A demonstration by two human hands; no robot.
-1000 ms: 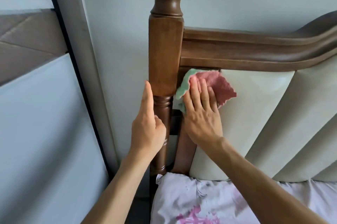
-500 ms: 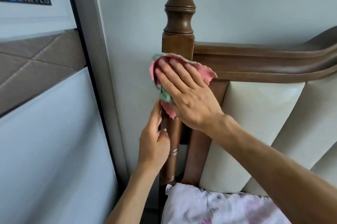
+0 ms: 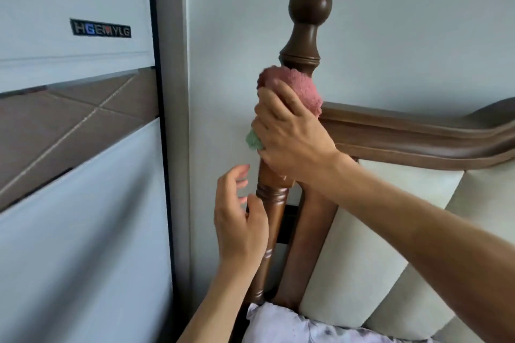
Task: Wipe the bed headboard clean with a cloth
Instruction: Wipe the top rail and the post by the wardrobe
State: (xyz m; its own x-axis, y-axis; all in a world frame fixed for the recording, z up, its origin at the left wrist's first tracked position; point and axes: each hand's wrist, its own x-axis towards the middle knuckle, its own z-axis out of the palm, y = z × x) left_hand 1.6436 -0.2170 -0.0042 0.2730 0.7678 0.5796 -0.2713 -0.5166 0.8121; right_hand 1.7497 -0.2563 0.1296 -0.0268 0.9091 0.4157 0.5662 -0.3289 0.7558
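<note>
Risen from panel to post (image 3: 299,63), right hand (image 3: 289,139) clutches cloth (image 3: 295,89); left hand (image 3: 239,217) hovers, grip released; rail (image 3: 418,133) likely remains.

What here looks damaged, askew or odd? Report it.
Nothing stands out. The right hand holds the pink-and-green cloth wrapped round the wooden bedpost, the left hand hangs loose beside it, and the rail and cream padding look intact.

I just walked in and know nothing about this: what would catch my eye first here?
Probably the right hand wrapping a fluffy pink and green cloth around the dark wooden bedpost, just under its round knob. Below, the left hand hangs loosely open beside the post's thin turned part. To the right runs the carved wooden rail above cream padded panels.
</note>
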